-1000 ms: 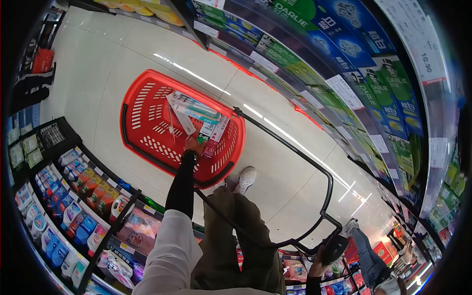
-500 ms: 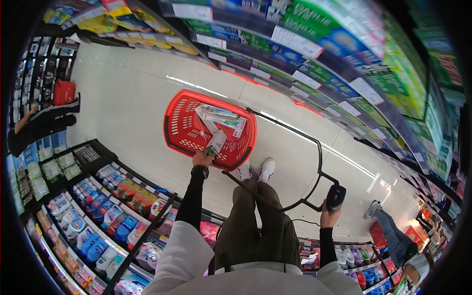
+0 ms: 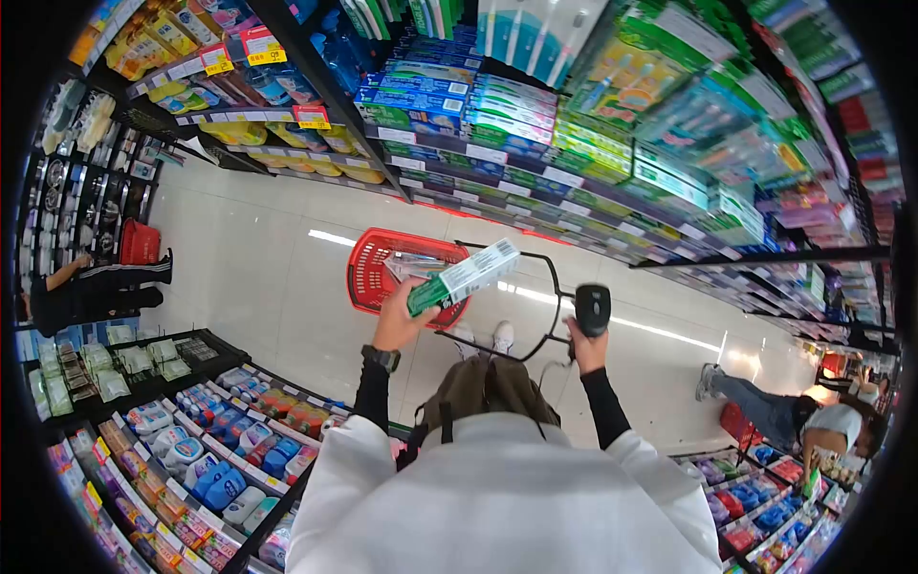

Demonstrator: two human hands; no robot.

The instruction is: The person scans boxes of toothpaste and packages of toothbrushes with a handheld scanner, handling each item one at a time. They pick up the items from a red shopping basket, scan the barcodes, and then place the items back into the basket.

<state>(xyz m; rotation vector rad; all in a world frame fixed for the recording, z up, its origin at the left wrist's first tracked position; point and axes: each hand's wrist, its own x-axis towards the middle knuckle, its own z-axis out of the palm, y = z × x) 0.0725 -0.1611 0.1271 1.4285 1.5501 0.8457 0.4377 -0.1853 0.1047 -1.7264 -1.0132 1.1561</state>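
My left hand (image 3: 400,318) is closed around one end of a green and white toothpaste box (image 3: 467,275), raised above the red shopping basket (image 3: 359,277). The printed white side of the box faces up. Inside the basket lie clear-and-white packages (image 3: 413,266), partly covered by the box. A black pull handle (image 3: 557,292) stretches from the basket to my right hand (image 3: 587,346). That hand is closed on the rounded black grip (image 3: 593,310) at the handle's end. A thin dark cord runs near it.
Shelves of boxed toothpaste (image 3: 512,110) and toothbrush packs (image 3: 622,72) line the far side. Detergent bottles (image 3: 218,483) fill the near-left shelves. One person (image 3: 105,282) stands left beside another red basket (image 3: 141,241); another person (image 3: 832,421) bends at right.
My left hand has lifted the toothpaste box up out of the basket, toward me. My right hand has risen with the pull handle. The view has tilted up, showing more of the shelves.
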